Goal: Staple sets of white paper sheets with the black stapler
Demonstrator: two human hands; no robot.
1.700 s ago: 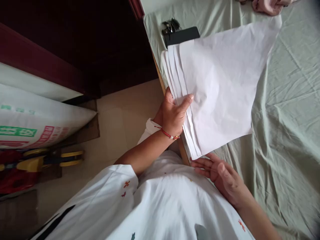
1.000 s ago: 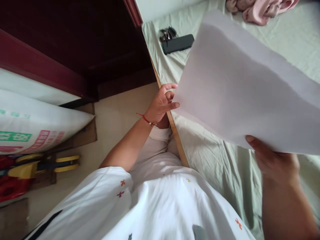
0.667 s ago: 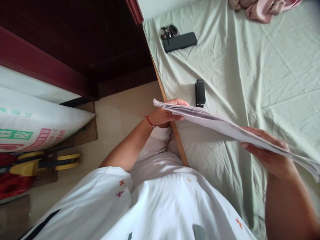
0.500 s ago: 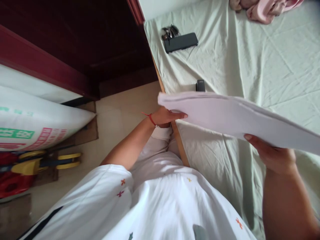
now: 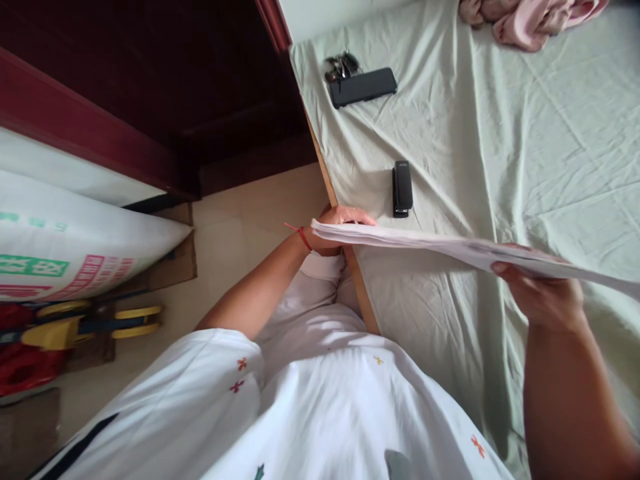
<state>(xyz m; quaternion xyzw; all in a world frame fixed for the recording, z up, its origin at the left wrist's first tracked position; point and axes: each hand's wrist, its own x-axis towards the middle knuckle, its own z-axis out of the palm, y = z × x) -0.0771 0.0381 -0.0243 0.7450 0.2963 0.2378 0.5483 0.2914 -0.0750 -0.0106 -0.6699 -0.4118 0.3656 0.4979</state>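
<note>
— Paper sheets [image 5: 450, 247], a white stack seen nearly edge-on, held level above the pale green bedsheet [image 5: 500, 147]. Which hand has which end?

— The left hand [image 5: 336, 230] grips the near-left end: fingers curl over the top of the stack at the bed's wooden edge [image 5: 363, 300], closed on the paper. A red cord bracelet [image 5: 300, 235] sits on that wrist.

— And the other side?

— The right hand [image 5: 540, 297] holds the stack from below, farther right, with a fingertip showing against the underside. It is clamped on the sheets too. The far right end of the stack runs out of view.

— Is the stack touching the bed?

— No, it hangs clear of the sheet between the 2 hands and casts a shadow on the cloth under it.

— What lies near it?

— 1 black stapler [image 5: 402, 189] rests on the bedsheet just beyond the stack's left end, apart from it. Farther up lies a dark phone [image 5: 363, 87] with a bunch of keys [image 5: 340, 65] touching its upper left corner. A pink garment [image 5: 530, 19] is crumpled at the top right.

— And off the bed?

— A large printed sack [image 5: 75, 240] lies on the floor at the left, beside dark red wooden furniture [image 5: 100, 140].
</note>
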